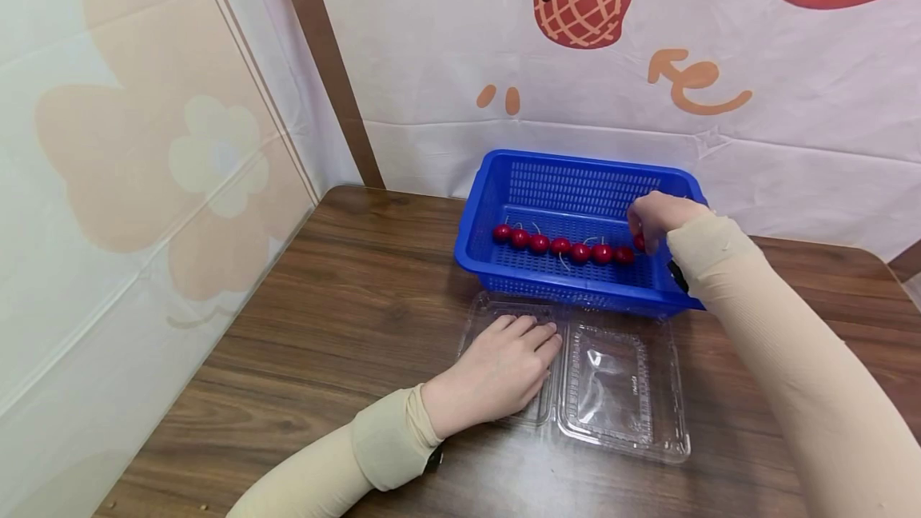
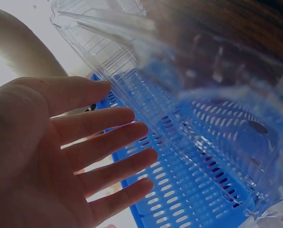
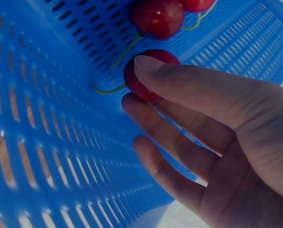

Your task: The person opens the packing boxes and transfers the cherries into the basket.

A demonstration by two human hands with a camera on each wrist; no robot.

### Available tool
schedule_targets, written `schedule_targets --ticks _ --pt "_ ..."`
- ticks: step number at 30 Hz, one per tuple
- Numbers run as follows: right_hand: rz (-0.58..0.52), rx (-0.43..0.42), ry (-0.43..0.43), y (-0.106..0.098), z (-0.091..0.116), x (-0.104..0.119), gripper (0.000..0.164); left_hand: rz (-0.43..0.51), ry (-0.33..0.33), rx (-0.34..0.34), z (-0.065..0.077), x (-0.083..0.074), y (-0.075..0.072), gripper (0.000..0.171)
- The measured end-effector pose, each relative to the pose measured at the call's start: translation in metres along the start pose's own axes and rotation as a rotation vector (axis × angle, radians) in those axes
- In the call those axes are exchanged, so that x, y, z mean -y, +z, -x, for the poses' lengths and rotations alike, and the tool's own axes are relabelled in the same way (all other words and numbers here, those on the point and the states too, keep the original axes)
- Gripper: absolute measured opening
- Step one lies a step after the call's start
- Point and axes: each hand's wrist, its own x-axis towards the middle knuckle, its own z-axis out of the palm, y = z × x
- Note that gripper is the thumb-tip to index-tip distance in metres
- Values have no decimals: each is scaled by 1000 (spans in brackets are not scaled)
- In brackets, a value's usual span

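A blue perforated basket [image 1: 547, 282] holds a row of red cherries [image 1: 560, 246] with thin stems. At the row's right end my right hand [image 1: 658, 213] reaches over the rim and pinches one cherry [image 3: 131, 84] between thumb and fingers; its stem points toward the basket wall in the right wrist view. In front of the basket lies a clear plastic clamshell box [image 1: 610, 422], unfolded into two halves. My left hand [image 1: 496, 370] rests on its left half with straight fingers, which appear spread beside the clear plastic [image 2: 131, 61] in the left wrist view.
Everything stands on a brown wood-grain table [image 1: 345, 318]. A printed white cloth [image 1: 432, 30] hangs close behind the basket, and another panel with a flower print [image 1: 144, 166] borders the table's left side.
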Motion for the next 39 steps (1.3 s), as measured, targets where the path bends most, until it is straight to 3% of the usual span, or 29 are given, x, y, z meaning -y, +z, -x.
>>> schedule_targets --ticks 7,17,39 --pt "28 33 0 3 -2 -3 30 -1 -3 -14 -1 0 0 38" --pt "69 9 -28 14 0 -4 36 -6 -2 -9 -1 -1 0 38" --pt "-2 72 -73 17 -1 -5 37 -11 5 -6 -1 -2 0 38"
